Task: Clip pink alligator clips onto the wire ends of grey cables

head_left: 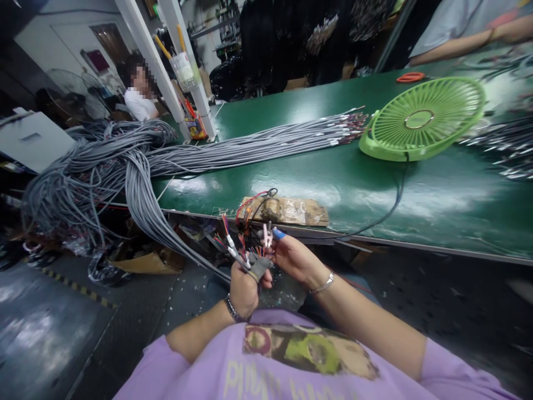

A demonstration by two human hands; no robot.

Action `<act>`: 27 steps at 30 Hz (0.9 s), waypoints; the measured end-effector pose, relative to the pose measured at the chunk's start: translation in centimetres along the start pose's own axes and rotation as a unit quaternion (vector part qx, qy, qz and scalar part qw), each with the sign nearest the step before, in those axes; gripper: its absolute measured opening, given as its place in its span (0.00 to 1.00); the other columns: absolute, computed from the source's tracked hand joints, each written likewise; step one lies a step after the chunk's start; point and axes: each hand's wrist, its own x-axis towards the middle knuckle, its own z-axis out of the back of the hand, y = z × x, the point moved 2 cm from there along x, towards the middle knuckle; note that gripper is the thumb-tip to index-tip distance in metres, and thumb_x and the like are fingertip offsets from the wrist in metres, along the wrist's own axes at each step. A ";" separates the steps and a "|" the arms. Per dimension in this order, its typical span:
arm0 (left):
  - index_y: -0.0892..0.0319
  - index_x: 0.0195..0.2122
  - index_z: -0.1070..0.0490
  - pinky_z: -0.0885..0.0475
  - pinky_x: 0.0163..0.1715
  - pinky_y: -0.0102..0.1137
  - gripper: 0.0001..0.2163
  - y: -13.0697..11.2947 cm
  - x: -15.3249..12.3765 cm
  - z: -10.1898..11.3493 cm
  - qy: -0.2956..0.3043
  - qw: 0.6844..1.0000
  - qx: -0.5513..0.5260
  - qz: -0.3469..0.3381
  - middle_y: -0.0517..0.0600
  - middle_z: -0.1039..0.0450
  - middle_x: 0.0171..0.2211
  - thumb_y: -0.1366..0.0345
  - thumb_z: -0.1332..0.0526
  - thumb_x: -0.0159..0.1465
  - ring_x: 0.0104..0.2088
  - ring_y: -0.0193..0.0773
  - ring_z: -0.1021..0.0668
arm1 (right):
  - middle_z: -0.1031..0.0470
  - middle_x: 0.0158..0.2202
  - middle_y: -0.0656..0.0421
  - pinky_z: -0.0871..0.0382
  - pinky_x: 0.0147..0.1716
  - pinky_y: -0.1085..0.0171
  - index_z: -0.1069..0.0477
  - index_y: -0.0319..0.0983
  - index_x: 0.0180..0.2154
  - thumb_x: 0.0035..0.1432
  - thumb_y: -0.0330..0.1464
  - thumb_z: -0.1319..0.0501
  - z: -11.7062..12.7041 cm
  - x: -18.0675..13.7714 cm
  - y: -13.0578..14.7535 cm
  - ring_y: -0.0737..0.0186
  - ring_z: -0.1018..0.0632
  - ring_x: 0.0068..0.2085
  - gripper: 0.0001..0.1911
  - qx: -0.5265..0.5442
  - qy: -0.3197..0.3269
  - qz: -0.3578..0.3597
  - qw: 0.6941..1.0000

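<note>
My left hand (245, 290) is closed around several grey cables (183, 250), close to their stripped ends. Thin coloured wires (259, 251) and white sleeves (231, 242) fan out above the fist. A grey wrap (260, 268) shows at the thumb of that hand. Just to the right, my right hand (293, 258) has its fingers drawn together beside the wire ends, a blue cover (278, 234) on one fingertip. A small pinkish-white piece (267, 235) stands at those fingertips; its kind is too blurred to make out.
A wooden block (306, 212) with red and black leads lies at the green table's (266, 180) front edge. Behind it stretch more grey cables (250, 145), heaped at left. A green fan (425, 119) stands right, near orange-handled scissors (410, 77). Two other people are beyond.
</note>
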 end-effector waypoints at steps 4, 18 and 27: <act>0.60 0.16 0.32 0.37 0.11 0.23 0.19 -0.2 0.0 0.0 -0.001 1.000 -0.003 -0.012 0.44 0.33 0.11 0.52 0.28 0.42 0.11 0.28 0.33 | 0.28 0.24 0.61 0.37 0.25 0.69 0.26 0.37 0.28 0.52 0.43 0.33 0.3 0.1 0.0 0.70 0.32 0.25 0.15 0.000 -0.002 0.005 1.000; 0.59 0.22 0.33 0.33 0.13 0.23 0.16 0.4 1.9 0.6 0.001 0.988 0.058 -0.141 0.43 0.31 0.14 0.53 0.31 0.50 0.13 0.29 0.30 | 0.25 0.28 0.59 0.33 0.28 0.62 0.27 0.40 0.39 0.55 0.51 0.39 0.7 1.5 -1.3 0.62 0.26 0.29 0.22 -0.025 0.059 0.042 0.997; 0.58 0.20 0.36 0.35 0.12 0.23 0.18 0.5 1.6 0.6 -0.016 0.987 0.070 -0.142 0.42 0.33 0.13 0.51 0.31 0.50 0.12 0.29 0.30 | 0.23 0.31 0.58 0.32 0.28 0.62 0.26 0.40 0.39 0.56 0.46 0.37 0.9 1.8 -1.8 0.61 0.25 0.30 0.17 0.030 0.043 0.058 0.997</act>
